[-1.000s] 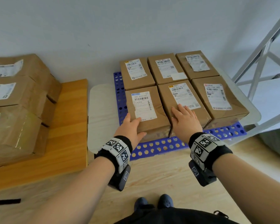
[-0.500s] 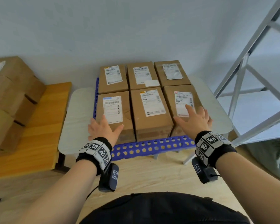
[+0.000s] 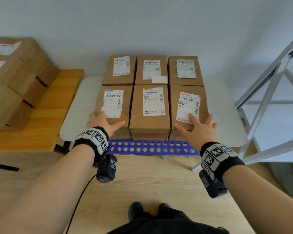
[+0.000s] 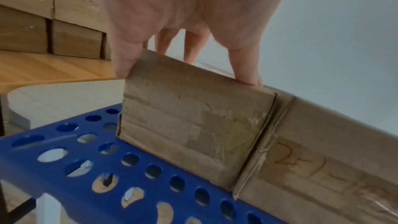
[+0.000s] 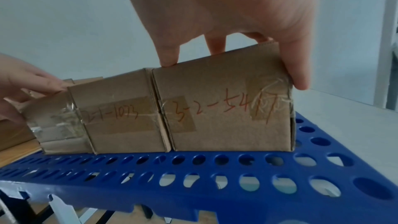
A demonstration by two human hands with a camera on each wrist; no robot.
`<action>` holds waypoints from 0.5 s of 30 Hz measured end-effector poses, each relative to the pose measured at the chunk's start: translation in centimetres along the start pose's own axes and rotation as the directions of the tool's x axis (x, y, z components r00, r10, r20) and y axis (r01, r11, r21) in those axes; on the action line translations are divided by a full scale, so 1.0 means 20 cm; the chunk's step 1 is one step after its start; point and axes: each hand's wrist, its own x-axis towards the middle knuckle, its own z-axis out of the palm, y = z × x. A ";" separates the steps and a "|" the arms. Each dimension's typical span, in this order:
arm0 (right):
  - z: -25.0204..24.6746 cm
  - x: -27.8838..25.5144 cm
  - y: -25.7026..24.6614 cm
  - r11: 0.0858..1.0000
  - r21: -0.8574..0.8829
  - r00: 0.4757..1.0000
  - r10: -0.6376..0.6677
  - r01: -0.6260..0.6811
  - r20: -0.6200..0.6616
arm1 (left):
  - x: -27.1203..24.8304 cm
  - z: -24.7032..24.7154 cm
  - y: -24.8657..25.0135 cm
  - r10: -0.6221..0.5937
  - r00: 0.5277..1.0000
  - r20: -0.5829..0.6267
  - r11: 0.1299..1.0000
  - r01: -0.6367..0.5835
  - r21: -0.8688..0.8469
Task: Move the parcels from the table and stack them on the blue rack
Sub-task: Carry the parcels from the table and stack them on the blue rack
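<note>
A perforated blue plastic rack [image 3: 150,147] is being carried by a pale rounded tabletop [image 3: 78,112], and six brown cardboard parcels with white shipping labels are being held on it in two rows of three, each touching its neighbours. More brown cardboard boxes [image 3: 15,78] are being kept in a stack on the orange wooden tabletop [image 3: 44,125] to the left, so the task is being judged as only partly done. The front row is being steadied at its two ends: the front-left parcel [image 3: 115,108] is being touched by the left hand [image 3: 101,122], whose fingers [image 4: 245,67] are being laid nearly straight over the top edge with the thumb down the outer corner, nothing being gripped. The front-right parcel [image 3: 188,105] is being pressed in the same manner by the right hand [image 3: 196,129], its fingers [image 5: 170,52] being spread flat on the top and one being draped past the outer corner, again with nothing clasped. The parcels are being judged stiff and boxy, though the front-left one is looking creased and slightly crushed, so some give is being expected there. The taped faces are being judged slippery; hold is best being taken on opposite bare cardboard sides, low down, with both hands. Weight is not being shown; a moderate load is being assumed.
</note>
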 end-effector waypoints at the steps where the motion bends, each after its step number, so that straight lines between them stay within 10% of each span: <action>1: 0.00 0.00 0.00 1.000 0.001 1.000 0.002 -0.002 0.001 | 0.00 0.00 -0.01 0.001 1.000 0.000 1.000 -0.001 0.000; 15: 0.02 0.01 0.00 1.000 0.003 1.000 0.011 -0.011 -0.013 | 0.01 0.03 -0.01 0.037 0.999 0.013 0.989 -0.038 0.145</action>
